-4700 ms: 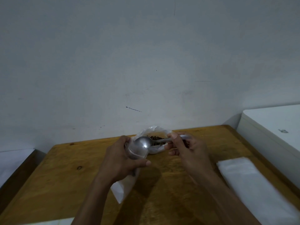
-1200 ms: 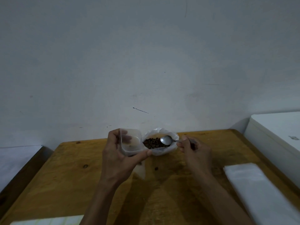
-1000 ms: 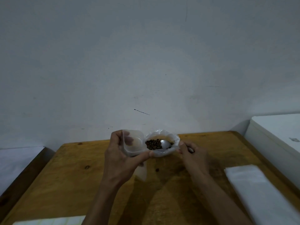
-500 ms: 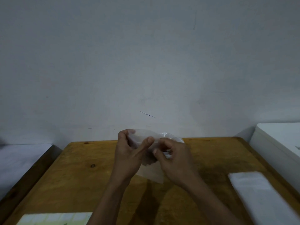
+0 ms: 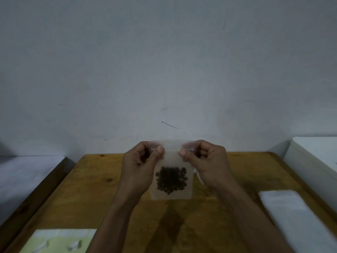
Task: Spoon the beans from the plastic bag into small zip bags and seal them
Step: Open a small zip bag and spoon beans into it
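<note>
A small clear zip bag (image 5: 171, 160) hangs upright above the wooden table (image 5: 87, 189), held up in front of me. A dark clump of beans (image 5: 171, 180) fills its lower half. My left hand (image 5: 140, 168) pinches the top strip at its left end between thumb and fingers. My right hand (image 5: 207, 165) pinches the same strip at its right end. The thumbs sit a short way apart along the zip line. The big plastic bag of beans is hidden behind the zip bag and my hands, apart from a white sliver by my right hand. No spoon shows.
A stack of white empty bags (image 5: 295, 218) lies at the table's right side. A white box (image 5: 317, 157) stands beyond the right edge. At the near left corner lies a pale green sheet (image 5: 60, 241). A grey wall rises behind the table.
My right hand has left the spoon and come to the zip bag's top. The bag, held open beside the big bag a second ago, now hangs flat between both hands, raised toward me.
</note>
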The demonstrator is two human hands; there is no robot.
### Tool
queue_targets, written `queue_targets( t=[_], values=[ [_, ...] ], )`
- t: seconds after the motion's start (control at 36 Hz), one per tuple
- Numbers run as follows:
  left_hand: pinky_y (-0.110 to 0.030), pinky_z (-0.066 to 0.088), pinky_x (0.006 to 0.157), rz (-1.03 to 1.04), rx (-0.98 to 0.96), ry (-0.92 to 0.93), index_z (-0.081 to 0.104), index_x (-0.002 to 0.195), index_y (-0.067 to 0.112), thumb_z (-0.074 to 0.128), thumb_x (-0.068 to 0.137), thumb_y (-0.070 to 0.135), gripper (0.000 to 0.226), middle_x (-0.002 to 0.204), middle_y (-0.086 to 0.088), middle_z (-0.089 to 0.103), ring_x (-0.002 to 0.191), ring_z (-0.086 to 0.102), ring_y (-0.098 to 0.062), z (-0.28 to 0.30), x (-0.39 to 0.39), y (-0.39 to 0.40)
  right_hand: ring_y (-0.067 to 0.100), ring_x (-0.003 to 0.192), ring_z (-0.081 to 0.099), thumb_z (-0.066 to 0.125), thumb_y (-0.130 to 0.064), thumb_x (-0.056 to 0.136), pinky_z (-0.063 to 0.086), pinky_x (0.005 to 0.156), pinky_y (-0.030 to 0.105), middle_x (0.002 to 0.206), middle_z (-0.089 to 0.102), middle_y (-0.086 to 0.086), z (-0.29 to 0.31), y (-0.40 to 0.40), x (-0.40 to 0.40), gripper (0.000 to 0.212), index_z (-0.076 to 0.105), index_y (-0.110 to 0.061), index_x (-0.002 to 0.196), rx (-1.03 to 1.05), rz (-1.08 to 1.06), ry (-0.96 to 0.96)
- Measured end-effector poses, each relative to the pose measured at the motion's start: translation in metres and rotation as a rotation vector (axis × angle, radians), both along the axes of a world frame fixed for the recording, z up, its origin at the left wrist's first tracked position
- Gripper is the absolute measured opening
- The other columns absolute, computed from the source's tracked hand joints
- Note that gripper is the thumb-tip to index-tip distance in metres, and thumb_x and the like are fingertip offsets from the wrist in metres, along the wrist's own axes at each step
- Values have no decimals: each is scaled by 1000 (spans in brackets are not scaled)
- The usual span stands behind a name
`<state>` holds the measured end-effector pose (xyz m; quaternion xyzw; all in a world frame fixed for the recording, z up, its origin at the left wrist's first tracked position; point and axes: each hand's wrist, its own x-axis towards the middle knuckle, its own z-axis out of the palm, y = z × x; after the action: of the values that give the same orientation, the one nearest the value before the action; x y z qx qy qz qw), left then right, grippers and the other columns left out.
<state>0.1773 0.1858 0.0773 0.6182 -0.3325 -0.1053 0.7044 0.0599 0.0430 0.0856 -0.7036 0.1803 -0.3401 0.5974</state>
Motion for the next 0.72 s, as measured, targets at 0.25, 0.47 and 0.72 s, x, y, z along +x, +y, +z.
queue_targets(
  t=[0.25, 0.47, 0.72],
  values=[
    [-45, 60, 74, -100, 2, 55, 77, 95, 10, 72, 81, 27, 22, 92, -15, 74, 89, 72, -33, 10, -7, 3, 23, 94, 73, 80, -37, 66, 62, 80, 43, 98, 77, 5, 9, 0, -8, 44, 76, -13, 102, 97, 197, 15],
    [-55, 58, 82, -205, 5, 136, 75, 96, 3, 74, 76, 32, 35, 97, -24, 71, 94, 70, -41, 10, -16, 4, 26, 94, 73, 78, -33, 73, 61, 81, 45, 96, 76, 8, 7, 1, -16, 36, 76, -6, 97, 100, 198, -4],
    [-47, 61, 70, -117, 27, 87, 72, 94, 3, 68, 83, 24, 24, 87, -17, 74, 83, 73, -35, 1, -25, -3, 24, 85, 72, 76, -31, 73, 59, 72, 34, 89, 76, 8, -1, 10, -17, 32, 75, -6, 92, 115, 180, -9]
  ],
)
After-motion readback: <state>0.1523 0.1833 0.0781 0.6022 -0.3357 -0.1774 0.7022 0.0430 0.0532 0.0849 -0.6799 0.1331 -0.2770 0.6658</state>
